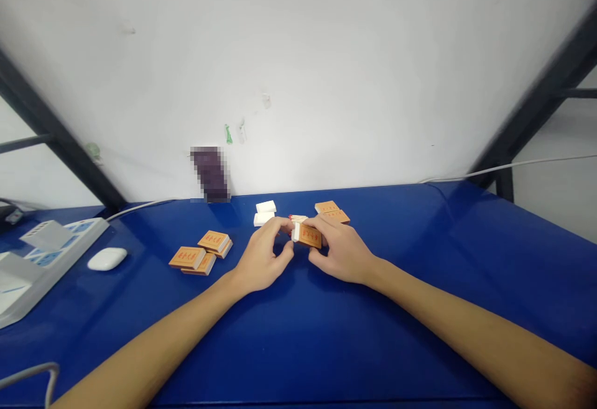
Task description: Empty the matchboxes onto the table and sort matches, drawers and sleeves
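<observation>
In the head view, my right hand [338,250] has its grip clenched around a small orange cardboard matchbox [311,235], held just above the blue desk [420,260]. The fingers lie over the top and the thumb sits below, which I judge steadies the sleeve. My left hand [263,260] meets it from the other side, its grip pinched, as far as I can see, on the white inner tray [295,231] poking from the box's left end. Beyond the grip lie two more orange boxes [332,211] and two loose white trays [265,212]. Left of it sits a heap of orange boxes [200,252], near but clear of the hands. Further left are a white oval earbud case [107,258] and a grey power strip [46,253].
</observation>
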The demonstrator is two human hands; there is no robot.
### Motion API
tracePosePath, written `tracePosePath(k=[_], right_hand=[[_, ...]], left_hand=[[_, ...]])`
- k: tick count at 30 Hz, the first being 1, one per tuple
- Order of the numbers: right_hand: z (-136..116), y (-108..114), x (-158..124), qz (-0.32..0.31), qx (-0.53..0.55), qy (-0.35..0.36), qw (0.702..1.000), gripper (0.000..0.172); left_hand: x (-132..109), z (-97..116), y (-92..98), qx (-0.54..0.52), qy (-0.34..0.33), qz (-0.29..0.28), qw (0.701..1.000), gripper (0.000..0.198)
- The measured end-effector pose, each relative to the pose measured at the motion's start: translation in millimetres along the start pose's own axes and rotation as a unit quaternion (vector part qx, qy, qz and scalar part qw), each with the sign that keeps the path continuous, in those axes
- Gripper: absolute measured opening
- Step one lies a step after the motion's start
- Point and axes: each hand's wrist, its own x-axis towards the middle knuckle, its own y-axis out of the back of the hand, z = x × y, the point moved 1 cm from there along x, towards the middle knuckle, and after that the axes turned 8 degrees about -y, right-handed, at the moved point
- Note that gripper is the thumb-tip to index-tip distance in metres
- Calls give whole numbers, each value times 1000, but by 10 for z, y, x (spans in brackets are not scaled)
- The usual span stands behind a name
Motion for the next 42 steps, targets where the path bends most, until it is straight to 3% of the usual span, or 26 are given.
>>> tracePosePath(k=[4,10,15,20,23,27,31,42], right_hand=[[29,-3,6,-11,25,-4,1000,47],[50,17,13,-71,166,20,983,35],[96,23,52,-82,243,-22,966,32],[110,33,76,-89,236,-68,965,30],[121,20,77,-68,239,-95,964,26],[96,0,52,2,168,-36,985,25],[40,-29,14,16,82,31,996,40],[68,-16,53,34,100,29,994,43]], left_hand=[[17,-7,-8,-8,-14,-3,1000,31],[22,-29,-18,-10,-28,-9,1000,42],[2,-38,-26,-8,-44,-24,999,47],[-5,-24,-36,-23,-34,-60,997,43],[6,-32,-39,-11,-25,-41,999,40],[34,-71,-36,-22,13,-7,1000,36],[53,-112,-28,-96,82,16,992,34],[79,-125,19,-194,161,44,967,32]])
